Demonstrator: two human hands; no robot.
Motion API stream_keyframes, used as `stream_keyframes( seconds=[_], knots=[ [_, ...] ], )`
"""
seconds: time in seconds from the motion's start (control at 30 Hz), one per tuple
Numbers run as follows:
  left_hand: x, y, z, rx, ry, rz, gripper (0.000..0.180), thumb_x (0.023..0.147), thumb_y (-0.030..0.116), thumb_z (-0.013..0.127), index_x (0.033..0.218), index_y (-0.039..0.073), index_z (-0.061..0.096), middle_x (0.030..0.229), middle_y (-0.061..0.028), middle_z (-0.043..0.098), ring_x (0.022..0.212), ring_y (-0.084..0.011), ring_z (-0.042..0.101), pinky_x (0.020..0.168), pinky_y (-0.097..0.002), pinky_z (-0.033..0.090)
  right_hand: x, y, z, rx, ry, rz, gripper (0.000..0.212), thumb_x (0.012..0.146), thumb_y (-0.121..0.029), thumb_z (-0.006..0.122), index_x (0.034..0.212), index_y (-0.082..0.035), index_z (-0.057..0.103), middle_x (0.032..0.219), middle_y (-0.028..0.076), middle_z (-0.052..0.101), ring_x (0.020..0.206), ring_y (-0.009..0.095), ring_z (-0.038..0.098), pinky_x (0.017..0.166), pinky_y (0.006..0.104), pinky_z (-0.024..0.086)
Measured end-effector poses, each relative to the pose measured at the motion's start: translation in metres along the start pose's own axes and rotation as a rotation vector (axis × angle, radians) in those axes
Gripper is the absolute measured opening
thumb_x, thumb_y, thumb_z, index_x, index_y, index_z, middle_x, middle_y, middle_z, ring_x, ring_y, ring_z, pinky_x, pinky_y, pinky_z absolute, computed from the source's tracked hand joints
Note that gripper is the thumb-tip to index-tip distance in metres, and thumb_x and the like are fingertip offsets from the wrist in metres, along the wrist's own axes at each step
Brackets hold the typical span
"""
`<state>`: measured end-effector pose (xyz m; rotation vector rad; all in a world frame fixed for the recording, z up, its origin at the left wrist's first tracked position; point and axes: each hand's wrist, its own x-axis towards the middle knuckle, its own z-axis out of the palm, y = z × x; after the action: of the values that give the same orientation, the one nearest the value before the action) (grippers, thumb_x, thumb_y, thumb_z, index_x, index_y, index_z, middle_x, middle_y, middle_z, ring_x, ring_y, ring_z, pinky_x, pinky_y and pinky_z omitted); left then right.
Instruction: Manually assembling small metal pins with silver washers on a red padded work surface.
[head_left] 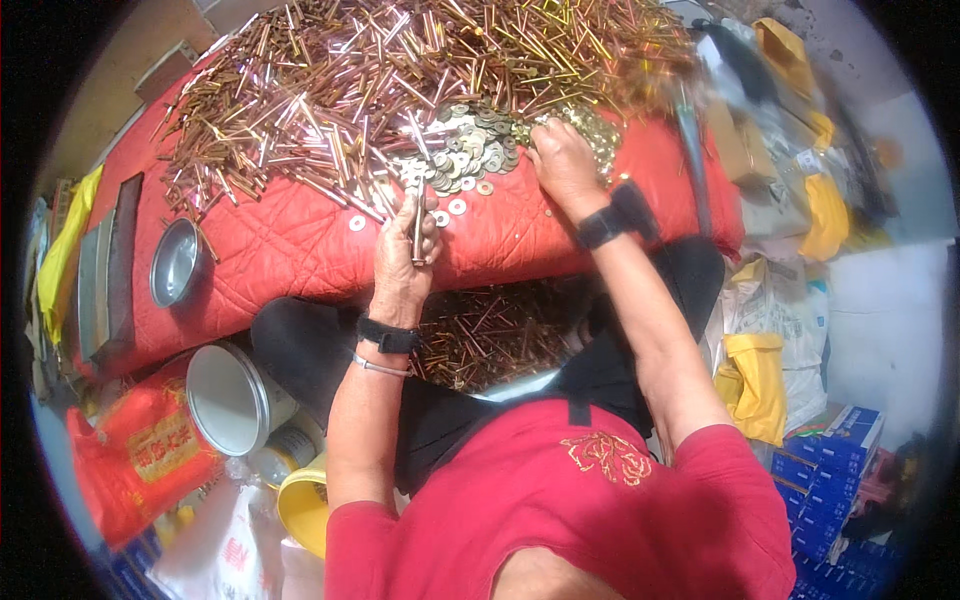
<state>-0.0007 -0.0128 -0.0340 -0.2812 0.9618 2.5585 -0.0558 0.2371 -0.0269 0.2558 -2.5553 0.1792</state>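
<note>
My left hand [398,262] is closed around a metal bolt [418,235], which stands nearly upright between thumb and fingers, its thicker end toward me. Beyond it lies a loose heap of flat, silvery washers [475,148], a few of them strayed onto the red quilted cover [500,235]. My right hand [566,165] reaches down to the right of the washers, at the edge of small brass-coloured pieces [603,140], perhaps nuts. Its fingers are bent together, and whatever they hold is hidden. A big pile of coppery bolts or rods [400,65] covers the far side.
A steel bowl [176,262] sits at the cover's left edge. More rods [490,340] lie below, between my legs. White bucket [228,398], yellow bucket [305,508] and red bag [145,450] stand lower left. Blue boxes [825,480] and yellow sacks [755,385] are at right.
</note>
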Motion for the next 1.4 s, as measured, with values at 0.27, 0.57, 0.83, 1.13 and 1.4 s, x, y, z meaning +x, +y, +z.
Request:
stream_keyframes(
  seconds=[0.27,0.57,0.83,1.13,1.4],
  knots=[
    [-0.006,-0.005,0.006,0.187,-0.036,0.006,0.026,0.093,0.028,0.055,0.094,0.002,0.059,0.063,0.0035,0.050,0.046,-0.0032,0.040,0.039,-0.0176,0.029,-0.007,-0.026,-0.034,0.401,-0.028,0.068,0.009,0.079,-0.007,0.062,0.082,-0.003,0.055,0.080,0.008,0.057,0.077,0.024,0.058,0.068,0.0347,0.048],
    [-0.029,-0.002,0.024,0.433,-0.178,-0.041,0.026,0.090,0.028,0.059,0.085,0.003,0.062,0.057,0.0074,0.042,0.044,-0.0019,0.032,0.039,-0.0186,0.021,-0.036,-0.078,-0.058,1.411,-0.236,0.316,0.010,0.086,0.000,0.059,0.094,-0.001,0.065,0.091,0.001,0.064,0.083,0.008,0.059,0.078,0.0226,0.048],
    [-0.035,0.010,0.022,0.466,-0.300,-0.108,0.024,0.090,0.026,0.060,0.082,0.004,0.062,0.057,0.0074,0.043,0.044,-0.0016,0.033,0.040,-0.0188,0.022,-0.031,-0.071,-0.080,1.211,-0.479,0.222,0.012,0.092,-0.011,0.057,0.095,-0.001,0.063,0.079,0.001,0.060,0.071,0.010,0.056,0.066,0.0250,0.047],
    [-0.034,0.009,0.024,0.494,-0.281,-0.049,0.022,0.089,0.026,0.061,0.082,0.005,0.062,0.060,0.0059,0.048,0.045,-0.0020,0.035,0.040,-0.0180,0.024,-0.031,-0.074,-0.065,0.979,-0.181,0.079,0.025,0.095,-0.023,0.053,0.090,0.000,0.059,0.071,0.006,0.052,0.064,0.012,0.051,0.060,0.0263,0.043],
    [-0.032,0.010,0.016,0.511,-0.284,-0.059,0.024,0.088,0.029,0.061,0.084,0.005,0.062,0.061,0.0048,0.050,0.045,-0.0022,0.037,0.039,-0.0181,0.025,-0.027,-0.083,-0.075,0.963,-0.453,0.251,0.032,0.094,-0.029,0.054,0.082,0.000,0.059,0.070,0.003,0.053,0.063,0.010,0.049,0.059,0.0287,0.041]
  ],
)
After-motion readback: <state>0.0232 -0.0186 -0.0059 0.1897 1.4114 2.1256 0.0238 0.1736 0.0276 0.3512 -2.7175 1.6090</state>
